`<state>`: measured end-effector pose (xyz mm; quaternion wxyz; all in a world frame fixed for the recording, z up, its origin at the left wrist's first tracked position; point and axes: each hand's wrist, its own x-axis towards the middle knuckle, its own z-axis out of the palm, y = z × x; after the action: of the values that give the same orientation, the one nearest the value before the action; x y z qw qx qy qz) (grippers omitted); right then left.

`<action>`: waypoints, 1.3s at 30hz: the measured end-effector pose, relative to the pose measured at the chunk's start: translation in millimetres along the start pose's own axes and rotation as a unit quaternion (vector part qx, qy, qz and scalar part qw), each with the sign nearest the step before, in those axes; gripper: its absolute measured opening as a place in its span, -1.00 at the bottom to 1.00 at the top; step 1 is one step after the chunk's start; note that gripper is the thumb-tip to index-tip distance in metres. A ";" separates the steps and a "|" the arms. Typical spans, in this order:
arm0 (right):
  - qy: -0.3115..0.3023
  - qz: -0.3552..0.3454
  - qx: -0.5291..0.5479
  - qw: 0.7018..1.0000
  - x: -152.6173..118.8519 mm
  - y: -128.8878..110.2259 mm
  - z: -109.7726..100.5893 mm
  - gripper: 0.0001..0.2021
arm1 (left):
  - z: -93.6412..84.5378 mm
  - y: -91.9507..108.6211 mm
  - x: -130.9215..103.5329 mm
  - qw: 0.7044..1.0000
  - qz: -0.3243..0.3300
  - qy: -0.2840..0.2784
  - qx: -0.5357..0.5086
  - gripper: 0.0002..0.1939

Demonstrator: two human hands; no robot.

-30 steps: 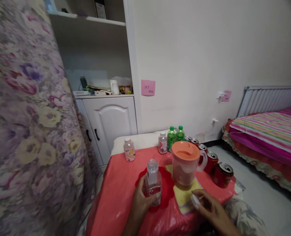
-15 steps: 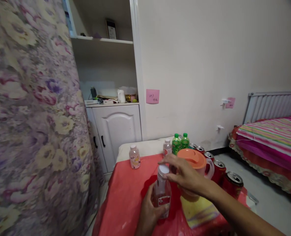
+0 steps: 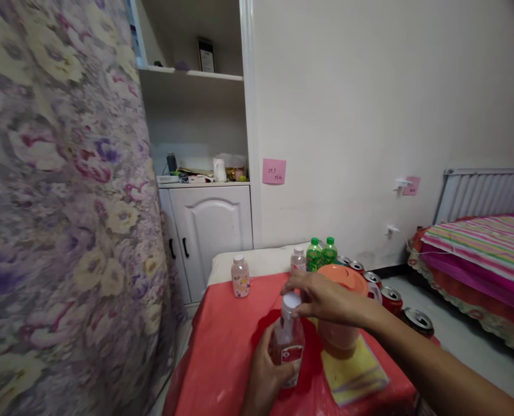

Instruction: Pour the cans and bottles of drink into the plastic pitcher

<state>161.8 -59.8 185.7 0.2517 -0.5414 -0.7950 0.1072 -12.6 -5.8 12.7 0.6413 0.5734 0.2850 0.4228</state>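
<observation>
My left hand [image 3: 266,368] is wrapped round the body of a clear bottle [image 3: 289,335] with a red and white label, which stands upright on the red tablecloth. At its top, my right hand [image 3: 324,297] grips the white cap [image 3: 291,300] between thumb and fingers. The cap sits on the bottle's neck. Just behind my right forearm is a pitcher [image 3: 341,279] with an orange lid, partly hidden. A folded yellow cloth [image 3: 352,372] lies in front of it.
A pink-labelled bottle [image 3: 240,277] stands at the table's left, another bottle [image 3: 299,260] farther back. Two green bottles [image 3: 314,255] are beside it. Several drink cans [image 3: 417,321] line the right edge. A floral curtain [image 3: 66,208] hangs left; a bed [image 3: 477,242] stands right.
The view has shifted slightly, so most things appear a little farther right. My left hand still holds the bottle and my right hand is still on the cap, its fingers slightly shifted.
</observation>
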 end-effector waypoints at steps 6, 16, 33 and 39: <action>0.054 0.054 -0.074 0.994 2.3 3.2 15.8 -0.63 | -5.3 -15.3 5.1 0.999 0.009 0.023 0.022 -0.15; 0.017 0.035 0.000 0.999 -8.5 5.9 8.2 -0.64 | -1.1 -1.5 -0.2 1.000 -0.010 0.003 -0.005 -0.08; 0.085 0.091 -0.030 0.992 -10.9 0.4 21.6 -0.62 | -3.2 -10.5 3.0 1.000 0.000 0.001 -0.002 -0.12; 0.066 0.024 0.024 0.997 -13.4 1.0 23.4 -0.58 | -8.8 -5.3 5.2 1.000 0.011 -0.009 0.014 -0.12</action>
<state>154.3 -69.3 161.6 0.3140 -0.5602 -0.7605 0.0963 -16.5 3.2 6.6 0.6313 0.5892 0.2785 0.4204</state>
